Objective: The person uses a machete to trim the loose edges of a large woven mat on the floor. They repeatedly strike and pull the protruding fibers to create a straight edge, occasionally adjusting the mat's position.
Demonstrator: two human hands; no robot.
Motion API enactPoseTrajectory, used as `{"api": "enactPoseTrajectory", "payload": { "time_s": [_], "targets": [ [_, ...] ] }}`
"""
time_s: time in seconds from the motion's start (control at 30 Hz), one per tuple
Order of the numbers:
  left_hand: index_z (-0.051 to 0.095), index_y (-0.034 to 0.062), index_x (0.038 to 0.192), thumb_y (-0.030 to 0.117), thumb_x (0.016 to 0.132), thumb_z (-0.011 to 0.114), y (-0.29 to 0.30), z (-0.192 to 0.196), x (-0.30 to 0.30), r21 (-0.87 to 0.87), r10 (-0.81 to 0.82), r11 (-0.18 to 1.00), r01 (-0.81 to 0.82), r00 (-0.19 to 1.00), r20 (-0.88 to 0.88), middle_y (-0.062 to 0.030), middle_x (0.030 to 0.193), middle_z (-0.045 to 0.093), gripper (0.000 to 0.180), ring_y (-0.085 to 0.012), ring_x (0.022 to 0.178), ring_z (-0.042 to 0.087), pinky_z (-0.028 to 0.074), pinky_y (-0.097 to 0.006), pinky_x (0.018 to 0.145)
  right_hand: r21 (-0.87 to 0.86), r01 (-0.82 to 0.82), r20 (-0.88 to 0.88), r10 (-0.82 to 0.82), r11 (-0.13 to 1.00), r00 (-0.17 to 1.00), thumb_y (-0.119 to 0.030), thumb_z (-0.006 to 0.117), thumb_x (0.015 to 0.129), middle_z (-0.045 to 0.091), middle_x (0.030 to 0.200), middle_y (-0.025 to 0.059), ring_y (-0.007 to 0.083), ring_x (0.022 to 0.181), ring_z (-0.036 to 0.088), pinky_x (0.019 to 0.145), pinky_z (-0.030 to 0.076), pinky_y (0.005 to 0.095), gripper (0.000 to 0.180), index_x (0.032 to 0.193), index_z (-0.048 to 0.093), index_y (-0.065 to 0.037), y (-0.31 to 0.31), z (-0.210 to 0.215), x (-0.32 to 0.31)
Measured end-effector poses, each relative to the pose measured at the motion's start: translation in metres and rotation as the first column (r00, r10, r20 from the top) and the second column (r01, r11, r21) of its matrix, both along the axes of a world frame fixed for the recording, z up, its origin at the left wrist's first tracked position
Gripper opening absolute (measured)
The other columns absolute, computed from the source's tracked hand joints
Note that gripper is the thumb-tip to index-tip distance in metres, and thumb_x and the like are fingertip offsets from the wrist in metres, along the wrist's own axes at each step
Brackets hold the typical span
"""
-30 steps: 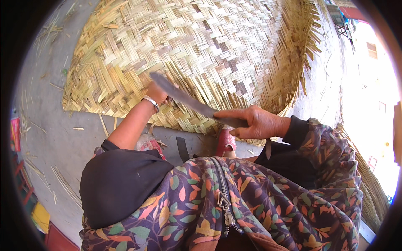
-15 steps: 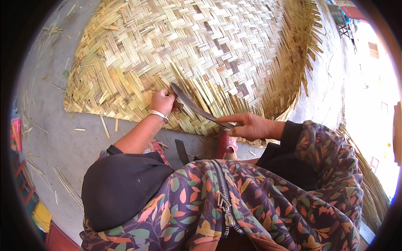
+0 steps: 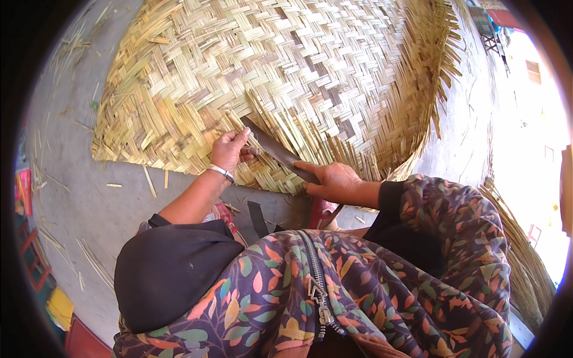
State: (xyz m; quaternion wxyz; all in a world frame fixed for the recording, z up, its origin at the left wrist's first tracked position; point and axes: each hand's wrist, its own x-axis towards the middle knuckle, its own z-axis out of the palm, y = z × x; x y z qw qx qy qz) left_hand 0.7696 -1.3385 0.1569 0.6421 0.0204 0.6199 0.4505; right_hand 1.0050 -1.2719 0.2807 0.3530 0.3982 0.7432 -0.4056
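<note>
A large woven mat (image 3: 239, 65) of flat, pale yellow-green split strips, like bamboo or cane, spreads out in front of me. Along its near edge a row of loose strip ends (image 3: 296, 131) sticks up. My left hand (image 3: 228, 150), with a white band on the wrist, is closed in a pinch on a strip at this edge. My right hand (image 3: 335, 181) grips a dark, slightly curved knife (image 3: 276, 150), its index finger stretched along the blade. The blade lies slantwise over the weave among the strips, its tip close to my left fingertips. The knife's handle is mostly hidden by my hand.
Grey floor (image 3: 71, 197) with scattered strip scraps (image 3: 95, 262) lies to the left. The mat's right side (image 3: 439, 89) curls up with ragged ends. A bundle of long thin stalks (image 3: 525, 268) lies at the right. A red shoe (image 3: 322, 213) is below the near edge.
My right hand has moved left and turned the knife so more of its broad side shows, gripping further along it. My left hand has shifted slightly, its fingers now more extended at the strip.
</note>
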Motion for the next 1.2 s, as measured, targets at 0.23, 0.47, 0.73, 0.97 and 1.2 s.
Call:
{"api": "enactPoseTrajectory", "payload": {
  "time_s": [0.23,0.47,0.73,0.97,1.2],
  "targets": [
    [0.061,0.0112,0.099,0.034,0.089,0.073,0.000,0.001,-0.011,-0.141,-0.129,0.980,0.140,0.988,0.086,0.0009,0.068,0.059,0.027,-0.0113,0.053,0.061,0.050,-0.024,0.043,0.158,0.067,-0.173,-0.039,0.985,0.984,-0.039,0.058,0.085,0.071,0.087,0.0159,0.0352,0.083,0.069,0.074,0.053,0.0465,0.063,0.145,0.042,-0.028,-0.013,-0.037,-0.028],
    [0.056,-0.0008,0.104,0.034,0.088,0.073,0.013,0.001,-0.012,-0.196,-0.151,0.971,0.139,0.987,-0.046,-0.0083,0.073,0.064,0.042,-0.0173,0.056,0.067,0.052,-0.027,0.044,0.159,-0.035,-0.095,0.051,0.987,0.994,-0.041,0.058,0.086,0.071,0.086,0.0138,0.0333,0.082,0.069,0.073,0.053,0.0455,0.064,0.146,0.040,-0.028,-0.008,-0.032,-0.038],
    [0.058,0.0005,0.088,0.042,0.080,0.080,0.008,0.006,-0.019,-0.101,-0.551,0.824,0.558,0.744,-0.378,-0.0092,0.069,0.065,0.048,-0.0157,0.058,0.068,0.052,-0.029,0.047,0.199,-0.158,-0.050,0.171,0.967,0.984,-0.038,0.056,0.086,0.070,0.083,0.0157,0.0339,0.077,0.069,0.067,0.054,0.0459,0.067,0.149,0.037,-0.024,-0.003,-0.025,-0.039],
    [0.052,0.0020,0.094,0.048,0.078,0.077,-0.010,0.000,-0.039,-0.325,-0.548,0.684,0.653,0.167,-0.820,-0.0190,0.073,0.066,0.054,-0.0376,0.068,0.066,0.052,-0.045,0.063,0.149,-0.377,0.036,0.376,0.914,0.926,-0.033,0.058,0.086,0.067,0.074,0.0149,0.0344,0.069,0.067,0.060,0.051,0.0477,0.062,0.145,0.042,-0.022,0.006,0.054,-0.011],
    [0.047,0.0058,0.092,0.040,0.087,0.072,-0.062,0.007,-0.086,0.008,-0.214,0.863,0.504,0.381,-0.900,-0.0124,0.064,0.059,0.043,-0.0316,0.057,0.060,0.048,-0.042,0.055,0.450,-0.267,-0.267,0.414,0.852,0.870,-0.025,0.065,0.084,0.064,0.070,0.0126,0.0303,0.059,0.065,0.053,0.051,0.0431,0.066,0.146,0.042,-0.020,-0.005,0.099,-0.058]
  ]
}}
